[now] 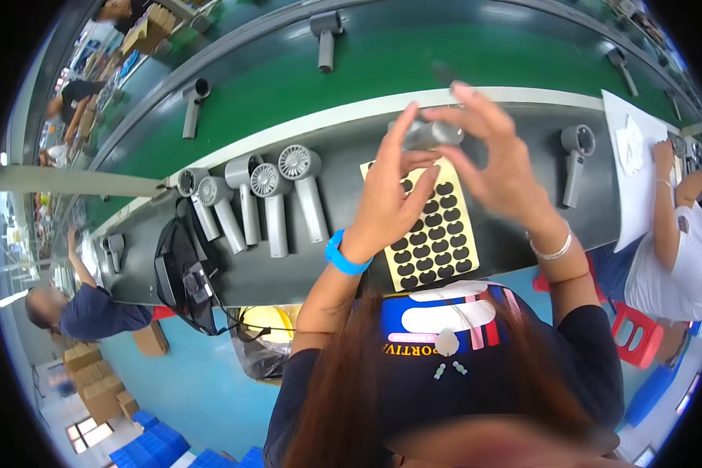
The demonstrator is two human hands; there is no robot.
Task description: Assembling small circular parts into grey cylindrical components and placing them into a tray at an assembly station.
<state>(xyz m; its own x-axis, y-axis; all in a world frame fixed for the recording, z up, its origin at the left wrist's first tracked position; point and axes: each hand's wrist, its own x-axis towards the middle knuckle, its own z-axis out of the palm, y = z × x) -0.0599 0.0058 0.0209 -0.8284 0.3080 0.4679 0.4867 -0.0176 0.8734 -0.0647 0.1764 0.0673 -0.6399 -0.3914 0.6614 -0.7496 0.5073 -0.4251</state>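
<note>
A grey handheld fan (438, 134), seen nearly end-on and partly covered by fingers, is held up between my two hands above the workbench. My left hand (390, 191) is closed on its left side, thumb low and index finger raised. On the other side, the thumb and fingers of my right hand (499, 160) curve round its rounded end. A dark, blurred shape (444, 74) shows just beyond my right fingertips; I cannot make out what it is. Under my hands lies a pale yellow sheet (398, 273) bearing rows of black stickers (442, 246).
Several grey fans (274, 222) lie grouped at left, beside a black bag (181, 273). Another fan (573, 168) lies at right, near a white sheet (620, 187). More fans (326, 51) rest on the green conveyor (398, 66) beyond a pale rail. Co-workers sit at both sides.
</note>
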